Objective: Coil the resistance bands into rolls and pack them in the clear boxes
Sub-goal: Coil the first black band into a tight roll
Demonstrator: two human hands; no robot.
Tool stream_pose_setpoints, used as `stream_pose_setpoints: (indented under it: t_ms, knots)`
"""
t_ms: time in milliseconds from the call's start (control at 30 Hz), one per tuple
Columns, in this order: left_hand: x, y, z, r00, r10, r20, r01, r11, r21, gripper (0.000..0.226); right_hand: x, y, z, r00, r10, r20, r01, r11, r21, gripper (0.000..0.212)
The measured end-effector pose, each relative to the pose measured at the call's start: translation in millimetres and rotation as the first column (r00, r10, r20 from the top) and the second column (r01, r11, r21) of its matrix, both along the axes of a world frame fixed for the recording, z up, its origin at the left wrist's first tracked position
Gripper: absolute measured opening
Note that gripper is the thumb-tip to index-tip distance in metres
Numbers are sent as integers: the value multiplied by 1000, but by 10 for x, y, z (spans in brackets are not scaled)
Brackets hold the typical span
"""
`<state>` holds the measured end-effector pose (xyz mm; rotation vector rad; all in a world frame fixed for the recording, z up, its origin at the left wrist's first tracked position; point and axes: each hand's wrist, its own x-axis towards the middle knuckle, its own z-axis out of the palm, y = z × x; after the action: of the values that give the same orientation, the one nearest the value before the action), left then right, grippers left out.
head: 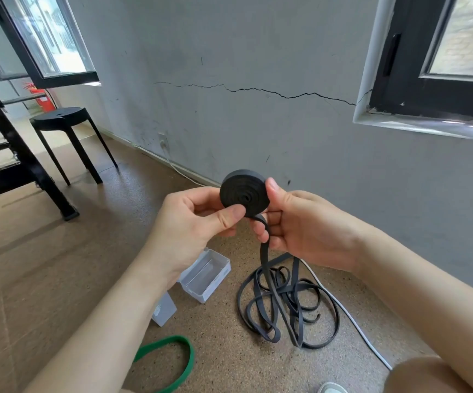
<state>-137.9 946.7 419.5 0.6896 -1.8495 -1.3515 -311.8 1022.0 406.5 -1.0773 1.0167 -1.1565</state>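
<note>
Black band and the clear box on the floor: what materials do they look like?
Black band: matte rubber or latex, probably; it coils tight and its loose end hangs limp. Clear box: rigid translucent plastic, likely; frosted walls, floor faintly visible through them.

green band point(191, 361): cut by bottom edge, one stretch behind left forearm point(110, 313) | clear box point(216, 282): near corner behind left hand point(190, 222) | smaller clear piece point(164, 309): half hidden, box or lid unclear | left fingers point(201, 195): tips behind black coil point(244, 194) | white cable point(354, 327): upper run behind right forearm point(417, 293) | shoe point(332, 388): cropped at bottom edge
</note>
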Motion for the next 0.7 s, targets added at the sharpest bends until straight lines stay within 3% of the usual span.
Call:
stream_pose_setpoints:
  t_ms: [100,233,300,400,467,700]
  knots:
    - [-21,30,11,1000,-5,-25,4,1000,-17,22,-26,5,4,999,26,25,-26,1000,-13,63]
    - [-7,24,29,995,60,74,-49,988,-148,15,-43,25,-12,999,46,7,-46,999,-19,58]
    - [-6,18,21,983,140,117,-108,964,-245,19,-46,28,4,997,63,-37,-63,998,0,53]
    - [18,14,17,969,189,161,-129,936,-327,20,-58,34,33,988,58,-144,-54,998,30,68]
    - [40,7,18,957,203,208,-111,917,-384,18,-65,45,37,978,36,-207,-32,999,21,66]
    - [85,-61,11,916,255,311,36,719,-694,12,-60,70,19,961,67,-268,-58,998,40,47]
